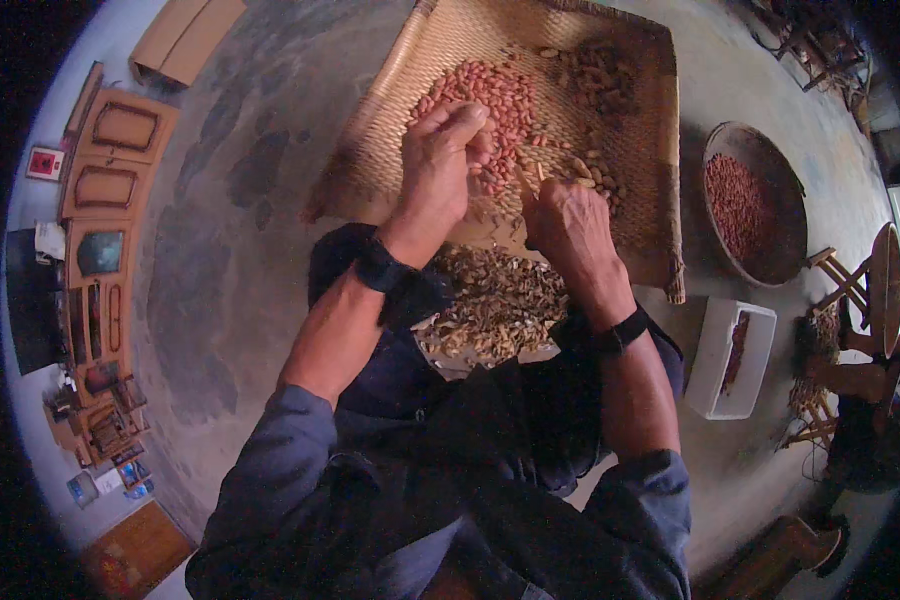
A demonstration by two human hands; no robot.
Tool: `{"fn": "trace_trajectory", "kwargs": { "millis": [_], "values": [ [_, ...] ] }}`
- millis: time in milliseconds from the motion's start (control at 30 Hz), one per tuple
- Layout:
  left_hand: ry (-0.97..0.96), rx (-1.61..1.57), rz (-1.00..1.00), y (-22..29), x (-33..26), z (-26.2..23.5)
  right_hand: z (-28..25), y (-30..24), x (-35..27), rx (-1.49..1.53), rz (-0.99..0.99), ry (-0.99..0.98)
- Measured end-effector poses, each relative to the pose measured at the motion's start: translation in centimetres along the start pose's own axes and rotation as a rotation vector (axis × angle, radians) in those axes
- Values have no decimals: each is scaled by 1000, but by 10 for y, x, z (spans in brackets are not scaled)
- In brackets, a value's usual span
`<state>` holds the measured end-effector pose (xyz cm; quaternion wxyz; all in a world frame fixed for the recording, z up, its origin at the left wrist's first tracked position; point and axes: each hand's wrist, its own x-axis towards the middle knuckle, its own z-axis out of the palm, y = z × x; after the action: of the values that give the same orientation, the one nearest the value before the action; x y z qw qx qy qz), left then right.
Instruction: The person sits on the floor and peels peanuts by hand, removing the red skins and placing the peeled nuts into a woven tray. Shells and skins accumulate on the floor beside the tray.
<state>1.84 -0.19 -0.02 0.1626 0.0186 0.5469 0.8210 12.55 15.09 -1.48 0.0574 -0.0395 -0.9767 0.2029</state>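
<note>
A woven mat [645,215] lies before me with reddish shelled peanuts [490,90] heaped on its left part. Over the near side of that heap is my left hand [440,165], its fingers curled in and thumb on top; what it may hold is hidden. To its right, my right hand [573,222] is closed around a thin, pale forked tool [528,182], whose tips point at the left hand. Beyond the right hand lie a few unshelled peanuts [598,172], and farther back a darker brown pile [602,78]. Broken peanut shells [490,300] cover the area between my knees.
On the right stand a round basket [796,240] of reddish kernels and a white box [710,365] with some inside. Wooden stools [840,280] crowd the far right. A wooden cabinet [110,190] lines the left wall, with a cardboard box [185,40] beyond it.
</note>
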Motion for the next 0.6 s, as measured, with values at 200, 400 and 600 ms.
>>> {"fn": "trace_trajectory", "kwargs": {
  "millis": [200, 400, 600],
  "values": [
    [-38, -52, -70, -1, -7, 5, 38, 18, 5, -104, -118, 107],
    [-21, -26, -88, 9, -9, 6, 9, 0, 13, -183, 6, -172],
    [-82, 101, -90, -4, -3, -3, -22, -16, 23, 326, 126, 71]
  ]
}}
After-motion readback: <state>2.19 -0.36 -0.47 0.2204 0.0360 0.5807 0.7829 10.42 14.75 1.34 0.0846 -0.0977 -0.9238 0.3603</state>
